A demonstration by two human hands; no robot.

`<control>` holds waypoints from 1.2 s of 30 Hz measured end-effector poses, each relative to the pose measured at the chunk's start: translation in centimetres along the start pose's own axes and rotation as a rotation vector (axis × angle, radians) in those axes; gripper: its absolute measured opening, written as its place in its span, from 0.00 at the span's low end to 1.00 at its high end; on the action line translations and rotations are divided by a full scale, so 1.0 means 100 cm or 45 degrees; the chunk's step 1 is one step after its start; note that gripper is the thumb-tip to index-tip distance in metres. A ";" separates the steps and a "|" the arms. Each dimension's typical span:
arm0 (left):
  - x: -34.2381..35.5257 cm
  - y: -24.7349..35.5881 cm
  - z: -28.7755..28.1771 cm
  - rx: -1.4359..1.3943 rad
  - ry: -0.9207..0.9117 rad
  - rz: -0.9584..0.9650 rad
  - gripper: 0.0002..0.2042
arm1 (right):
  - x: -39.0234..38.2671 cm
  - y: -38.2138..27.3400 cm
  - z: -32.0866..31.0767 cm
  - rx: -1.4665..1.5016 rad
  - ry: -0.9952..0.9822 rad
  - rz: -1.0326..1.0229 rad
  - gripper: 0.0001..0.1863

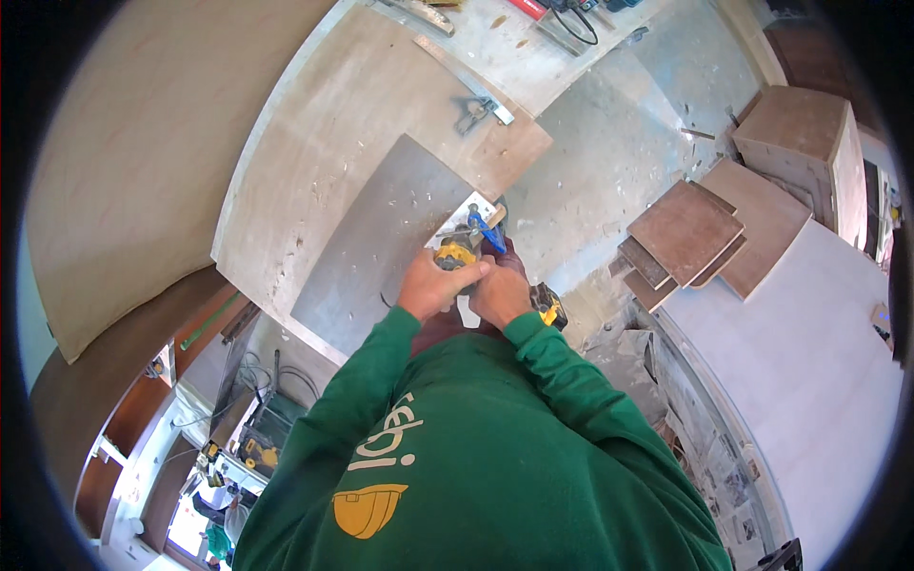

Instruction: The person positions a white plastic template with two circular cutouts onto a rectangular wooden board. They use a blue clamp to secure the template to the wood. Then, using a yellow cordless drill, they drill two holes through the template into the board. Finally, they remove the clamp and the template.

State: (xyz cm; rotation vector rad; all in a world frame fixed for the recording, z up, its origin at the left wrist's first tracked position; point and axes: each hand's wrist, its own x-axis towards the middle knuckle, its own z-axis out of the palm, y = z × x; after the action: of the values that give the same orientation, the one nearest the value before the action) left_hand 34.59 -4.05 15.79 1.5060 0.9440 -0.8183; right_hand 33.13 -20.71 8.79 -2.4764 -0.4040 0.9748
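My left hand (430, 287) is closed around the yellow and black head of a cordless power tool (455, 254) at the edge of a grey panel (381, 238). Close beside it, my right hand (500, 295) is a fist, seemingly round the tool's handle. A black and yellow battery (548, 305) sticks out past that hand. Just beyond the tool, a blue clamp (487, 230) sits at the panel's corner over a pale metal strip (455, 221) and a small wood piece (496, 216). The tool's working end is hidden.
The grey panel rests on a larger brown board (286, 181), which bears a metal straightedge (462, 78) and a grey clamp (470, 114). Stacked wood pieces (685, 233) and a wooden box (792, 128) stand at the right. Cables and a yellow tool (257, 452) lie lower left.
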 end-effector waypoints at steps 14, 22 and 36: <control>0.008 -0.138 -0.050 -0.952 -0.012 -0.252 0.32 | -0.059 -0.005 -0.061 0.251 -0.227 -0.271 0.27; 0.051 -0.158 -0.024 -1.377 -0.400 -0.038 0.25 | -0.075 0.001 -0.074 0.458 -0.326 -0.370 0.31; 0.013 -0.142 -0.036 -1.113 -0.285 0.203 0.20 | -0.073 0.045 -0.061 0.693 -0.399 -0.208 0.29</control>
State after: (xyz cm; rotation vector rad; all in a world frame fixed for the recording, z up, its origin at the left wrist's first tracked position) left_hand 22.38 0.45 8.92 0.6982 0.8371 -0.3555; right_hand 32.66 -29.43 14.62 -1.7851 -0.3710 1.2177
